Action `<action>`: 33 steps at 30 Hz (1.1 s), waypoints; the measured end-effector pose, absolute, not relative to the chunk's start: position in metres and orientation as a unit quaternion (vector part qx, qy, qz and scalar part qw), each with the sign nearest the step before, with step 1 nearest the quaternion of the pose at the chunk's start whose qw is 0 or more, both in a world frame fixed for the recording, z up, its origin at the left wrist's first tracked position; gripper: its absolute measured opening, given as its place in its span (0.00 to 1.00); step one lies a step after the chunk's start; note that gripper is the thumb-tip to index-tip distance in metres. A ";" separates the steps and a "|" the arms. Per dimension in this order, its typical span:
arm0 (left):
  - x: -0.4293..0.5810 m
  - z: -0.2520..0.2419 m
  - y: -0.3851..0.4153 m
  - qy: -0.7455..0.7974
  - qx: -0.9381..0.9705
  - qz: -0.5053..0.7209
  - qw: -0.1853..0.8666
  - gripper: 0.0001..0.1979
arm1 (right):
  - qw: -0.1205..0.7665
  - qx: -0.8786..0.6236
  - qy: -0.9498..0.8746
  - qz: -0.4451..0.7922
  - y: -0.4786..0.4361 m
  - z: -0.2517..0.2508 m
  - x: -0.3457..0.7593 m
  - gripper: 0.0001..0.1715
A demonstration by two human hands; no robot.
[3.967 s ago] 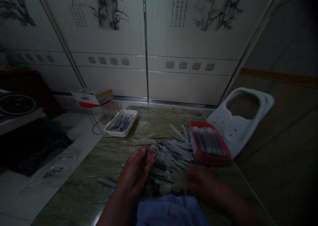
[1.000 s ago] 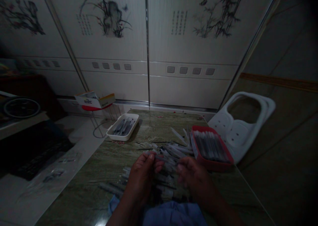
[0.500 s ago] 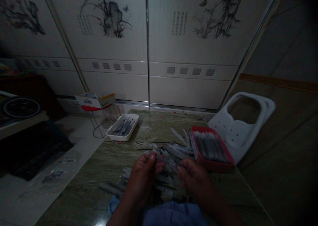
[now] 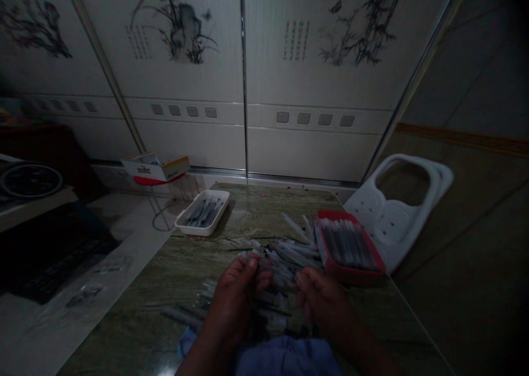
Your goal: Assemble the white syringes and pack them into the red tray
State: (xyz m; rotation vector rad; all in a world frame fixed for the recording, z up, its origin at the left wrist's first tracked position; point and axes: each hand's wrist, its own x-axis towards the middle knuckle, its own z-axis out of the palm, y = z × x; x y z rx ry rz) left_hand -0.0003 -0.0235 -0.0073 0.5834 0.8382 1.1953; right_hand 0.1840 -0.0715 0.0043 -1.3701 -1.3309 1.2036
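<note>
Over the near part of the table, my left hand is closed, with thumb and fingers pinching a translucent pen barrel that points to the right. My right hand is a short way to its right, fingertips pressed together; whatever is between them is too dark and small to make out. Beneath and beyond both hands spreads a loose pile of clear pen parts with thin dark pieces among them. To the right of the pile stands a red basket filled with pens in a row.
A white tray with several dark pens stands at the table's far left. Behind the red basket is a white plastic chair. An open carton rests on a red stool beyond the table. Blue cloth shows at the near edge.
The view has shifted slightly. Both hands keep nearly the same place and grip, my left hand still pinching the barrel.
</note>
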 end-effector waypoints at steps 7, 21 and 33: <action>-0.002 -0.004 -0.025 0.368 0.273 0.532 0.712 0.15 | 0.418 -0.532 -0.534 0.507 -0.072 0.001 0.187 0.29; -0.001 -0.005 -0.025 0.371 0.270 0.531 0.713 0.13 | 0.460 -0.547 -0.513 0.476 -0.066 -0.006 0.190 0.26; -0.003 -0.011 -0.026 0.353 0.334 0.527 0.697 0.12 | 0.419 -0.534 -0.492 0.545 -0.067 -0.002 0.195 0.32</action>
